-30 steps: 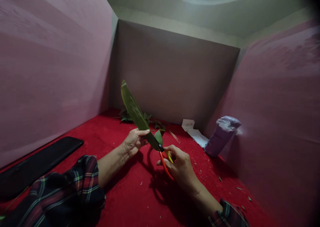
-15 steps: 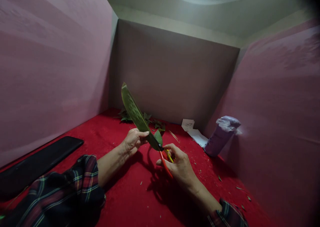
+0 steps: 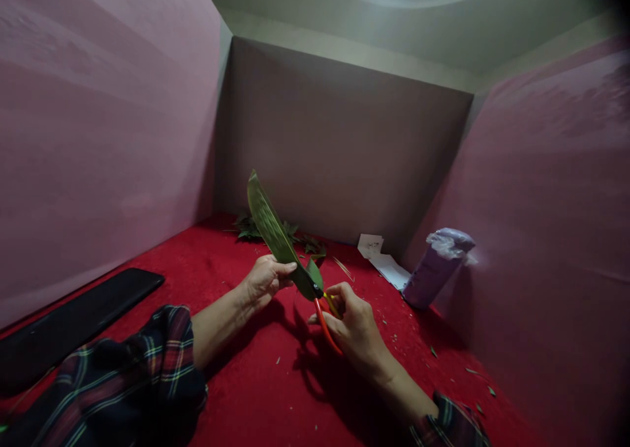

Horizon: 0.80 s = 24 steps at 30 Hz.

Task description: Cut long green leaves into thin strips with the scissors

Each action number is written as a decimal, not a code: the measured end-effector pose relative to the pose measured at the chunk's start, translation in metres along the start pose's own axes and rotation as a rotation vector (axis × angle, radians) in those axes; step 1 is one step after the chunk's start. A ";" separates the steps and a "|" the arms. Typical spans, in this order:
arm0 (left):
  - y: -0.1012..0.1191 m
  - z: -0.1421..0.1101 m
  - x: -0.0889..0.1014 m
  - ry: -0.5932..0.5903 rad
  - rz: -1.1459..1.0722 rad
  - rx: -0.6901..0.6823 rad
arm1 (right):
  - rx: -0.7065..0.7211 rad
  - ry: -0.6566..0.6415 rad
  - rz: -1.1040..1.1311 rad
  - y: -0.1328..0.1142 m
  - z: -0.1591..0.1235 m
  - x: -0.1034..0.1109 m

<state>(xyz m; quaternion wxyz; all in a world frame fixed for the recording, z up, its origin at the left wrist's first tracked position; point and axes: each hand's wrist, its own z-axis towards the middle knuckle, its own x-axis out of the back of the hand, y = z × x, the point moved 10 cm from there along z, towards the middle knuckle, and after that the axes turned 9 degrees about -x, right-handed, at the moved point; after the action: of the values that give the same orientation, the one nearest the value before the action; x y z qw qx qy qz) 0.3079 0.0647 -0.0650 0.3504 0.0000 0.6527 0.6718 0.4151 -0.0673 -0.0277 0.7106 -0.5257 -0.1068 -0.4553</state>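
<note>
A long green leaf [image 3: 273, 227] slants up to the left above the red cloth, pinched between the thumb and fingers of my left hand [image 3: 267, 279]. My right hand [image 3: 355, 322] is wrapped round a pair of scissors [image 3: 326, 325] with red and yellow handles. The dark scissor blades meet the lower right end of the leaf, which hides most of them. A smaller flap of green leaf [image 3: 315, 274] stands up just beside the blades.
Behind the leaf lie several green leafy sprigs [image 3: 249, 226] and thin sticks [image 3: 344, 268]. White papers [image 3: 388, 270] and a purple plastic-wrapped package [image 3: 438, 270] stand at the right. A long black object [image 3: 83, 322] lies at left. Leaf scraps dot the red cloth [image 3: 256, 394].
The long leaf's upper tip has shifted slightly right and down. The scissor handles have drawn closer together. Both hands stay nearly in place.
</note>
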 end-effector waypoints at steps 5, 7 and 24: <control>0.001 -0.001 -0.002 -0.007 -0.017 -0.002 | 0.017 0.010 -0.004 0.001 0.000 0.000; 0.002 -0.002 -0.003 -0.009 -0.019 0.000 | 0.027 0.016 0.000 0.001 0.000 0.000; 0.004 -0.004 -0.007 -0.023 -0.031 -0.002 | 0.028 -0.009 0.077 -0.005 -0.001 0.000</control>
<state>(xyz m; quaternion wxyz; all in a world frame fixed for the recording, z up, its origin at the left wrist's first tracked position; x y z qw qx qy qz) 0.3094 0.0584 -0.0585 0.3682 -0.0026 0.6477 0.6670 0.4109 -0.0687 -0.0250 0.7343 -0.5215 -0.0961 -0.4238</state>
